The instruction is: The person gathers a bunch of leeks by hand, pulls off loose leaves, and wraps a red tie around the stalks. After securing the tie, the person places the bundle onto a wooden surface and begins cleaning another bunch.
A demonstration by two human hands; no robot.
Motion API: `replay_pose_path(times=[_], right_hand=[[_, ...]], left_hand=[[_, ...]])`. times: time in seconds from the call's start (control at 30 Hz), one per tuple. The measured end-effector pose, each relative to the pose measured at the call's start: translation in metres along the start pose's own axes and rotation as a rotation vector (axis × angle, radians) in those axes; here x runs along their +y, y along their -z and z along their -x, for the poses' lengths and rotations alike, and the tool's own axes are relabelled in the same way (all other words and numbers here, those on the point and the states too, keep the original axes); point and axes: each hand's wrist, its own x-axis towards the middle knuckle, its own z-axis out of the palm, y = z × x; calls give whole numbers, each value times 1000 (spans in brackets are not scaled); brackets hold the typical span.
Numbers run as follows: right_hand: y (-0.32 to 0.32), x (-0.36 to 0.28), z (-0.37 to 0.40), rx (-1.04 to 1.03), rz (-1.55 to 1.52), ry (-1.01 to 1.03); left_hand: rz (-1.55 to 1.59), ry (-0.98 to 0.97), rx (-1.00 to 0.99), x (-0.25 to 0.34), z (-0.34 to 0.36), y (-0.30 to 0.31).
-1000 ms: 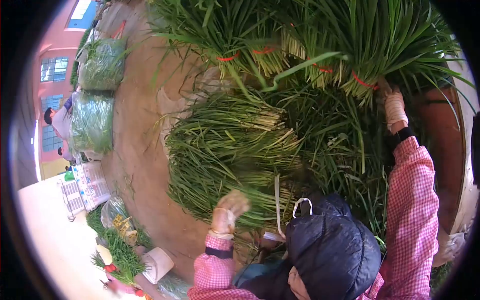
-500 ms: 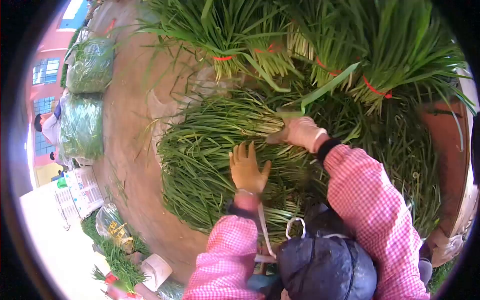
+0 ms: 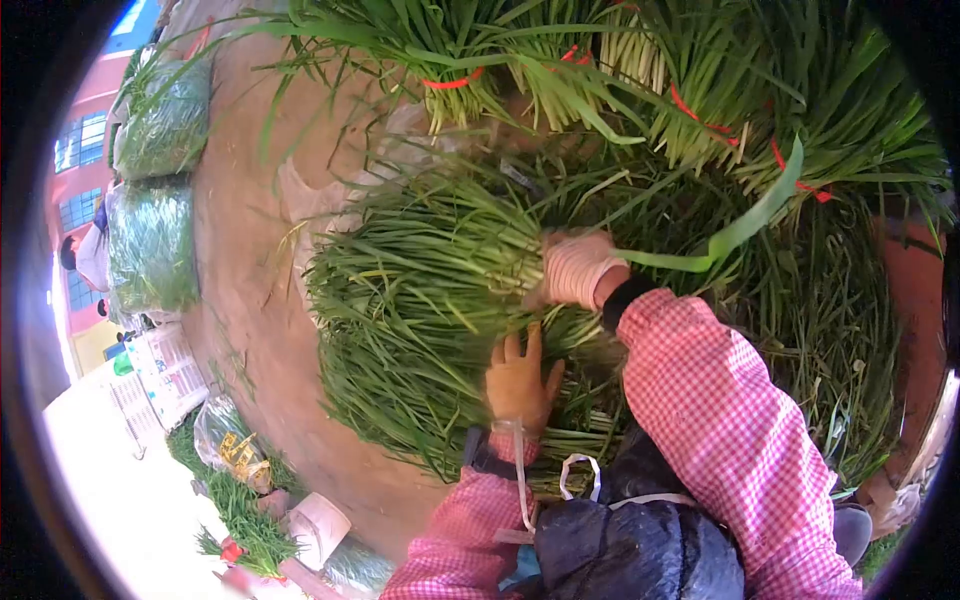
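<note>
My right hand [image 3: 578, 268], in a pale striped glove, is closed round the stem ends of a bunch of long green leaves [image 3: 440, 235], whose tips point left. My left hand [image 3: 522, 380], in a tan glove, lies with its fingers apart on the loose leaves [image 3: 390, 350] just below that bunch. Its palm side is turned down and hidden. A broad single leaf [image 3: 735, 235] sticks out to the right above my right wrist.
Bunches tied with red bands [image 3: 455, 80] stand along the top. Loose leaves [image 3: 790, 350] lie at the right. Wrapped bundles [image 3: 150, 245], a white crate [image 3: 165, 370] and a bagged bundle [image 3: 230, 440] are at the left. A person [image 3: 92, 255] is at the far left.
My right hand has shifted slightly left and down, with the leaves it grips bunched more tightly. My left hand has moved right and down. The view has shifted a little.
</note>
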Motion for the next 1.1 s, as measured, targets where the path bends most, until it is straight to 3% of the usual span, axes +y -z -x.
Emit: replay_pose_path(times=[0.1, 0.2, 0.23, 0.33, 0.53, 0.73, 0.77, 0.87, 0.93, 0.97, 1.03, 1.07, 1.1], right_hand=[[-26, -3, 1, 193, 80, 70], [-40, 14, -15, 159, -203, 116], [-30, 19, -22, 36, -271, 107], [-24, 28, -39, 34, -245, 100], [-53, 52, -118, 151, -304, 473], [19, 27, -52, 142, -60, 373], [15, 32, -39, 203, -209, 273], [-1, 31, -61, 30, -172, 135], [2, 22, -44, 117, -109, 200], [8, 16, -29, 166, -69, 232], [12, 4, -16, 278, 121, 302], [23, -6, 9, 399, 182, 359], [12, -18, 14, 618, 431, 202]], left_hand=[[-6, 24, -32, 0, 4, -2], [-9, 14, -14, 2, 6, -5], [-11, 7, 7, 1, 5, -5], [9, -30, 38, -1, 6, -5], [-9, 8, -37, -1, 9, -9], [43, -85, 74, 2, 7, 0], [49, -108, 63, 6, 9, 14], [127, -158, 26, 13, 16, 62], [277, -169, 28, 21, -3, 80], [223, -258, 90, 14, -19, 57], [43, -253, 136, 12, -40, 19], [-45, -255, 155, 15, -49, 9], [57, -368, 240, 15, -53, 11]])
